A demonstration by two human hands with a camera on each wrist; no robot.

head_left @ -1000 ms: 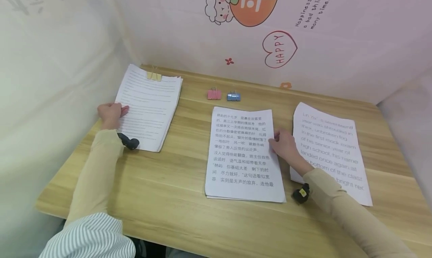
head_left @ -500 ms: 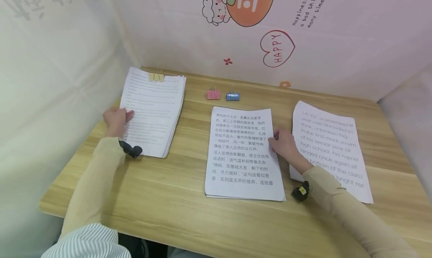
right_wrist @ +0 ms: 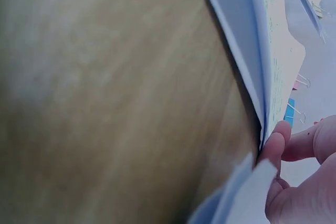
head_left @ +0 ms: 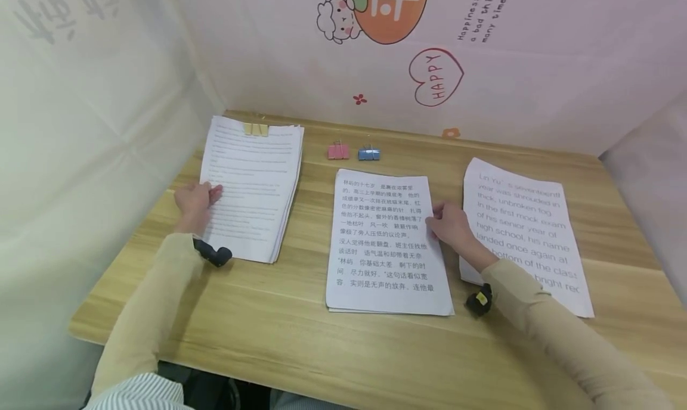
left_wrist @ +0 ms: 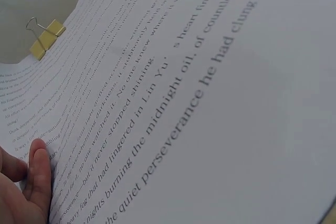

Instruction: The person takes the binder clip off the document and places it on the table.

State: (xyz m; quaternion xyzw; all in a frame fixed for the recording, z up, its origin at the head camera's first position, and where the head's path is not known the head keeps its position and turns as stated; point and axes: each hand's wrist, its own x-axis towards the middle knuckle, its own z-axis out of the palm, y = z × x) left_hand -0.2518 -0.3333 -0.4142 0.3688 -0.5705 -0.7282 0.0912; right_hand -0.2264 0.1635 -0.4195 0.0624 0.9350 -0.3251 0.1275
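Observation:
A stack of printed sheets [head_left: 249, 201] with a yellow binder clip [head_left: 256, 130] on its top edge lies at the left. My left hand [head_left: 194, 202] grips that stack by its left edge; the same yellow clip [left_wrist: 48, 39] shows in the left wrist view. In the middle lies a second stack with large Chinese print [head_left: 383, 249], unclipped. My right hand [head_left: 452, 224] pinches its right edge between thumb and fingers. The right wrist view shows these fingertips [right_wrist: 275, 142] at the edge of the sheets.
A pink binder clip [head_left: 338, 152] and a blue binder clip [head_left: 369, 154] lie behind the middle stack. A stack with large English print [head_left: 523, 231] lies at the right, partly under my right forearm. A printed cloth [head_left: 300, 70] hangs behind the wooden table [head_left: 257, 314].
My left hand has drawn the clipped stack to the right and nearer to me. The right hand has stayed at the middle stack's edge. The head view has shifted slightly.

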